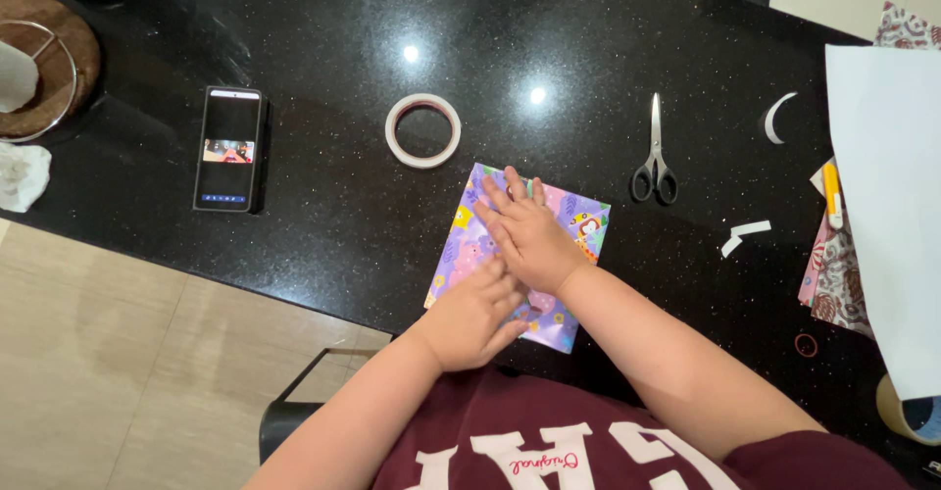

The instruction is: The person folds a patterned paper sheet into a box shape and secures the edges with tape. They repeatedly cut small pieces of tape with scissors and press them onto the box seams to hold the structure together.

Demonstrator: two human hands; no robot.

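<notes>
Right now both your hands lie flat on the parcel [466, 240], a flat square wrapped in purple patterned paper, which sits on the black counter [323, 225] near its front edge, straight before you. Your right hand [529, 230] rests across the middle of it, fingers stretched out and close together, pointing away from you toward the far edge of the wrap. Your left hand [475, 314] presses the near part of the parcel, fingers extended, their tips tucked just beside or under the right palm; neither hand grips anything.

Just beyond the parcel lies a tape roll [422, 130], flat on the counter. To its right, well apart, are closed scissors [655, 162] with black handles, points away from you. A phone [230, 148] with a lit screen lies to the left. Farther right you have a curled white strip [774, 118], two small white scraps [745, 233], a white sheet [887, 206] over patterned papers, and a yellow tool [832, 196] at the sheet's edge. A wire stand [39, 69] on a brown mat sits at the far left corner
</notes>
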